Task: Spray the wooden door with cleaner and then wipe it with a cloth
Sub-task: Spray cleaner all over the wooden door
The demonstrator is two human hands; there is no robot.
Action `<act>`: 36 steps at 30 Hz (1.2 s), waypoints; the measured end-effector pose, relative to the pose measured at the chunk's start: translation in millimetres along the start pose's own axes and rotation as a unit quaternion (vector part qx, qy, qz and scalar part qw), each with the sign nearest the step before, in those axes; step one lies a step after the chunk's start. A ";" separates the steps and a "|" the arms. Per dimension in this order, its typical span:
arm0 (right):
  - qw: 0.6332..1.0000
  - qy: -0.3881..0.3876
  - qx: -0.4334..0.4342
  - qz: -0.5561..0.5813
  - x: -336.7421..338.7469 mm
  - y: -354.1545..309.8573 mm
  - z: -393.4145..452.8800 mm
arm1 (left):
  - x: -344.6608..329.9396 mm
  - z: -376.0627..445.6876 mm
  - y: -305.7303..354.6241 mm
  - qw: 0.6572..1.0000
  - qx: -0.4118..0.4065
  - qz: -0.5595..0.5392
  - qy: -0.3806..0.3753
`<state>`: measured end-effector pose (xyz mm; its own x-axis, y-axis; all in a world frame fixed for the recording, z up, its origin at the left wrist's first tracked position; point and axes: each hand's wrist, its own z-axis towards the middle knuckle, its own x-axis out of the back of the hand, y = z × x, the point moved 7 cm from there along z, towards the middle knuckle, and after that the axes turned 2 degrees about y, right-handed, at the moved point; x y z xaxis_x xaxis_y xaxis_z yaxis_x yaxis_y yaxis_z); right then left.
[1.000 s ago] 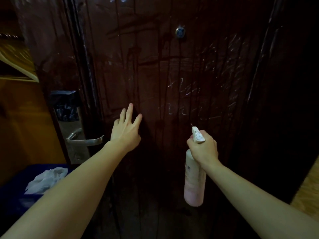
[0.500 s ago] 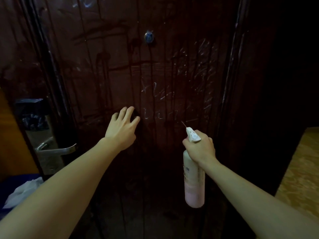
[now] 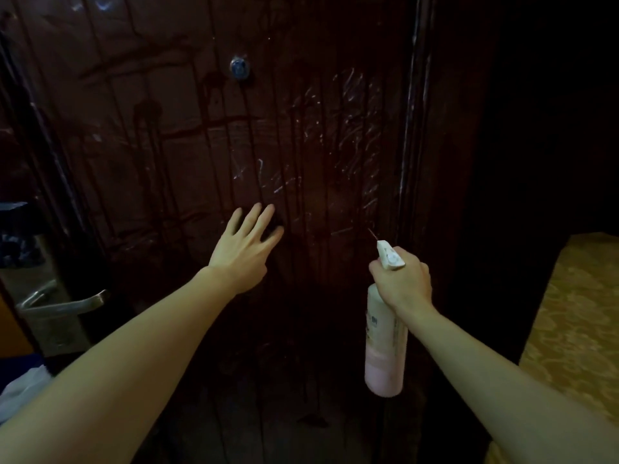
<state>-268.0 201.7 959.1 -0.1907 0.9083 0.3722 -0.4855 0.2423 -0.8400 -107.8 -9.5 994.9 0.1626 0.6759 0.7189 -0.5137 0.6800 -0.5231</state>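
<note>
A dark brown wooden door point(image 3: 187, 135) fills the view, streaked with wet drips and pale scratch marks. My left hand point(image 3: 244, 246) rests flat on it near the middle, fingers straight and spread. My right hand point(image 3: 402, 283) grips the neck of a pink spray bottle point(image 3: 385, 346), its white nozzle point(image 3: 388, 254) pointing up-left at the door, a short way off the surface. A white cloth point(image 3: 20, 386) lies at the lower left edge, partly hidden by my left arm.
A metal lever handle point(image 3: 67, 304) and its lock plate sit at the door's left edge. A small round peephole point(image 3: 238, 67) is high on the door. A patterned yellow surface point(image 3: 569, 329) lies to the right.
The view has swung right, so the door handle and cloth slid toward the left edge. My left hand stays on the door; my right hand still holds the bottle at about the same height.
</note>
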 end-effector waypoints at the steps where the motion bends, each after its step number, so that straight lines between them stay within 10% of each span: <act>1: 1.000 0.004 -0.003 -0.002 4.3 3.0 2.1 | -0.2 2.2 2.5 1.000 -0.004 0.005 0.000; 18: 0.996 0.071 -0.053 0.004 53.2 55.5 32.8 | -2.7 25.1 29.5 0.999 -0.011 0.038 -0.001; 36: 0.999 -0.041 -0.031 -0.016 15.1 68.9 11.2 | -18.4 5.6 30.0 1.000 0.005 0.011 -0.005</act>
<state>-313.9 228.3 911.2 -0.2476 0.8693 0.4277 -0.4390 0.2929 -0.8494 -130.9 -3.2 968.5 0.1435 0.6879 0.7115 -0.5251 0.6623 -0.5344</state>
